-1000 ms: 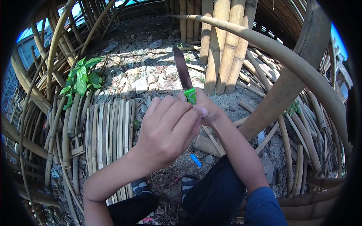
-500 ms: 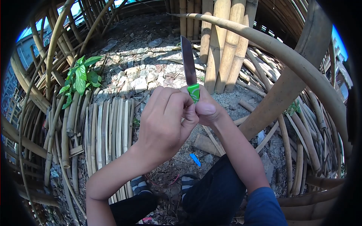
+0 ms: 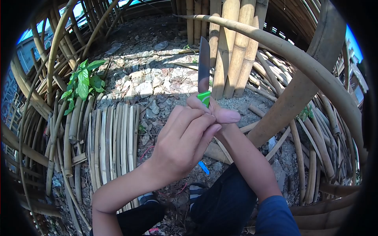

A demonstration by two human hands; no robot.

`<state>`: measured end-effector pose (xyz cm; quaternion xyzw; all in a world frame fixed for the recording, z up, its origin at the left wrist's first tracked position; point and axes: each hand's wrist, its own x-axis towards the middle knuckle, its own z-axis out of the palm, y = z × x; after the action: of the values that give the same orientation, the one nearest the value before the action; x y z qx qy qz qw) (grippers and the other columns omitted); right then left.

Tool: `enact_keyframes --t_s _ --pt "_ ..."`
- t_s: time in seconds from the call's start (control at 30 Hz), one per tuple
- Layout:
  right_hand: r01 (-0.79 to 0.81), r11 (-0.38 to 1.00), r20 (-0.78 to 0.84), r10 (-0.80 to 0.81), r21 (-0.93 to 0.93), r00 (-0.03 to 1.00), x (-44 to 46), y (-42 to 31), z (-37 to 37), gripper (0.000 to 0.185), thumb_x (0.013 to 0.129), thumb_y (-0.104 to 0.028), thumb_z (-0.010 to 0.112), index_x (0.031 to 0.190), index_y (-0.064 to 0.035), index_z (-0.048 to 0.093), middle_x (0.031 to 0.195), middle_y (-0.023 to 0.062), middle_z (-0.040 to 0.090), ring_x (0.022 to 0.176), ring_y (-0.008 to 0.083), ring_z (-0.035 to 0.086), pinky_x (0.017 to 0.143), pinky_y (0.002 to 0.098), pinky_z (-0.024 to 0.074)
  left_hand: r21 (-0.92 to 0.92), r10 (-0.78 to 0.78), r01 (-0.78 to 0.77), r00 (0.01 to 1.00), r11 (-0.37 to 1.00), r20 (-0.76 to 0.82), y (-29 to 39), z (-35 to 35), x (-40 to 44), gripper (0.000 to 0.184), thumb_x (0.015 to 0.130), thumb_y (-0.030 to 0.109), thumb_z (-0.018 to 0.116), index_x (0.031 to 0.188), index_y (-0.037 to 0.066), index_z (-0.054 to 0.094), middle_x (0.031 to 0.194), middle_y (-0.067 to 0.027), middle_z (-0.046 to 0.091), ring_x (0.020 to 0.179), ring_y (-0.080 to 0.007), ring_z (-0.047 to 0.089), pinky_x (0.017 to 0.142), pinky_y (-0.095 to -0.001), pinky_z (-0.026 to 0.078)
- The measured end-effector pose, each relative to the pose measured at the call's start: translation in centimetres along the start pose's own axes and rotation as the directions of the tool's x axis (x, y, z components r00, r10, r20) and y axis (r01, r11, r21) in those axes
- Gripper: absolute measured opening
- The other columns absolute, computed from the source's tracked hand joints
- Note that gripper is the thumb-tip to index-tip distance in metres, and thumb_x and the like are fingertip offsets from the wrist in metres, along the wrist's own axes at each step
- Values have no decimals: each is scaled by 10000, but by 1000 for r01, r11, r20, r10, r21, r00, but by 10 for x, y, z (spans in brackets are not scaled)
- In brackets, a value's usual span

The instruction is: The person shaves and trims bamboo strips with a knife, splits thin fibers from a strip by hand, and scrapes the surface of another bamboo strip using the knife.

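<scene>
A knife (image 3: 204, 65) with a dark metal blade and a green handle points up and away from me, nearly upright. My right hand (image 3: 222, 113) is closed around its handle, with the thumb sticking out to the right. Only the top of the green handle shows; fingers hide the lower part. My left hand (image 3: 183, 137) presses against the right hand just below the handle, its fingertips pinched near the base of the right thumb. Whatever those left fingertips hold, if anything, is hidden.
Split bamboo strips (image 3: 114, 141) lie lined up at the left, near a green leafy plant (image 3: 83, 80). A long curved bamboo pole (image 3: 275, 39) arches over the right side. Upright bamboo poles (image 3: 232, 51) stand ahead. A small blue object (image 3: 204, 167) lies on the stony ground.
The knife has shifted right, and its blade has swung from leaning left to nearly upright. My right thumb has moved right, away from the handle. My left hand has moved slightly right and down.
</scene>
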<state>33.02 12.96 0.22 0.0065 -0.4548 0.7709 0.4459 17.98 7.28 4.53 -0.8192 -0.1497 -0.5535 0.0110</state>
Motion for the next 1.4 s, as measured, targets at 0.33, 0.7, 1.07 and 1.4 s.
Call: enact_keyframes --t_s 0.33,0.7,1.07,1.4 --pt "-60 995 -50 56 -81 997 0 8 -4 405 892 -218 710 647 -151 395 540 -56 326 468 69 257 439 229 203 269 215 -297 931 916 296 9 -12 -39 365 839 119 707 1144 -72 647 1181 -196 592 1006 -290 585 687 -344 491" --pt "-133 985 -107 121 -112 987 -12 23 -23 677 932 -746 363 710 -114 462 556 -63 314 438 47 261 401 206 227 567 -629 305 543 765 557 -69 -97 -177 261 953 229 624 994 -27 659 1030 -146 638 950 -324 605 822 -417 472" --pt "-706 708 -307 677 22 669 -54 44 8 816 922 -764 255 878 -13 573 620 -10 408 468 54 338 424 216 295 -620 -836 778 274 -98 476 -50 -52 -103 290 994 259 642 1072 -19 648 941 -80 663 854 -80 604 636 -237 483" --pt "-568 783 -520 385 -254 763 -59 60 42 368 1093 -351 394 972 -29 525 670 -31 394 541 46 352 494 216 319 -701 -928 712 229 -45 293 -52 -51 -93 180 976 169 663 874 39 592 707 -34 625 504 -28 480 436 -191 356"
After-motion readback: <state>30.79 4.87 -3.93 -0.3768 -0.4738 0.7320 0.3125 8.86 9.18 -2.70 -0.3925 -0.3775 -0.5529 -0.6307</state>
